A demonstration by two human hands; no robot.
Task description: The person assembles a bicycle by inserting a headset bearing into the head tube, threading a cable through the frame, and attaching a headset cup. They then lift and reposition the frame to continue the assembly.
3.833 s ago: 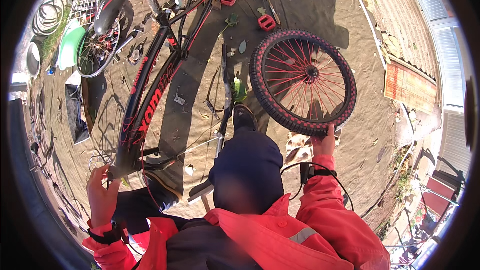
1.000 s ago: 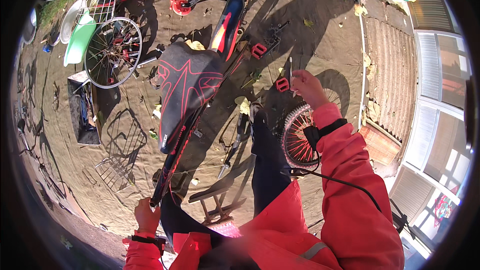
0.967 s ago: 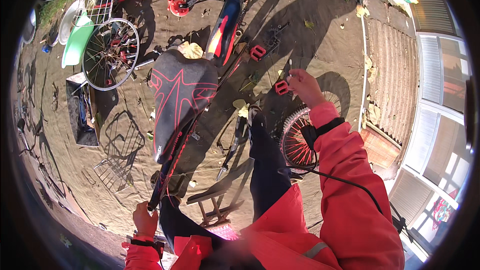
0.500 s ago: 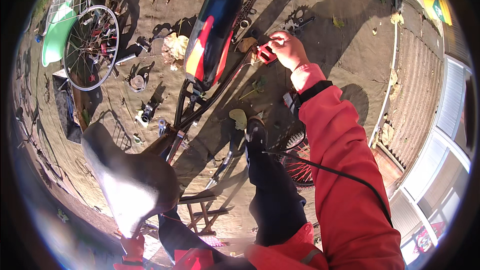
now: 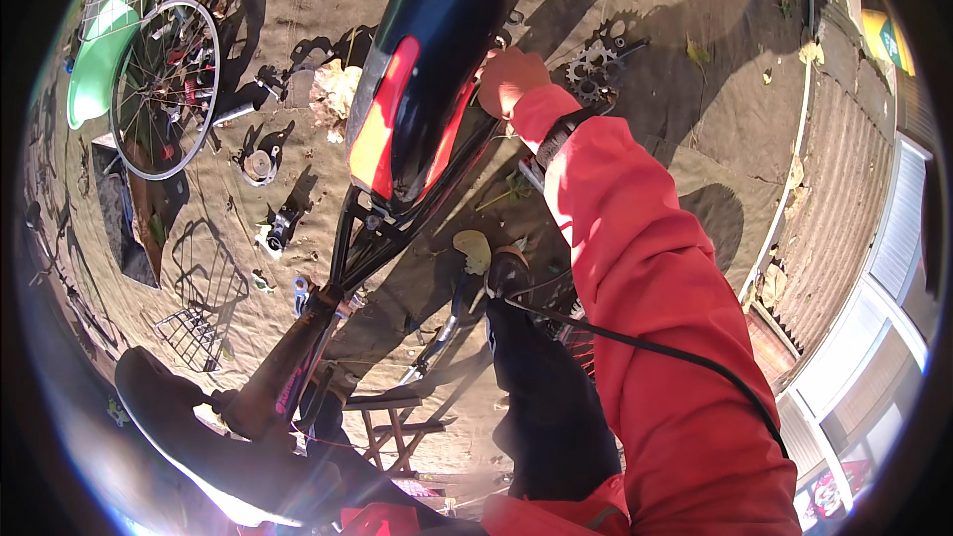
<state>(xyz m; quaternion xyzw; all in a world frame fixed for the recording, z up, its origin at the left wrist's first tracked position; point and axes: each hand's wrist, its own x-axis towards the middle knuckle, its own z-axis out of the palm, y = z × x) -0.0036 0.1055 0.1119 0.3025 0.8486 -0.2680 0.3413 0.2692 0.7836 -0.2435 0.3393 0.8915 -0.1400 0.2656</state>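
Observation:
A bicycle frame (image 5: 347,256) runs diagonally below me, with a glossy black moulded body (image 5: 437,30) with orange-red panels at its far end. My right hand (image 5: 511,81) is closed against the right side of that body, fingertips turned out of sight. Whatever it grips is covered by the hand. The dark saddle (image 5: 189,427) is tilted near the lower left, joined to the frame by a rusty tube (image 5: 283,367). My left hand is not visible at this moment.
A toothed sprocket (image 5: 591,69) lies right of my hand. At left are a spoked wheel (image 5: 204,89), a green mudguard-like piece (image 5: 94,89) and a wire rack (image 5: 194,333). A small wooden stool (image 5: 392,427) stands near my legs. Corrugated sheeting (image 5: 794,238) edges the right.
My right hand has shifted left against the black body, and the red pedal it held is no longer visible. The saddle has tipped and dropped lower. My left hand has left the view.

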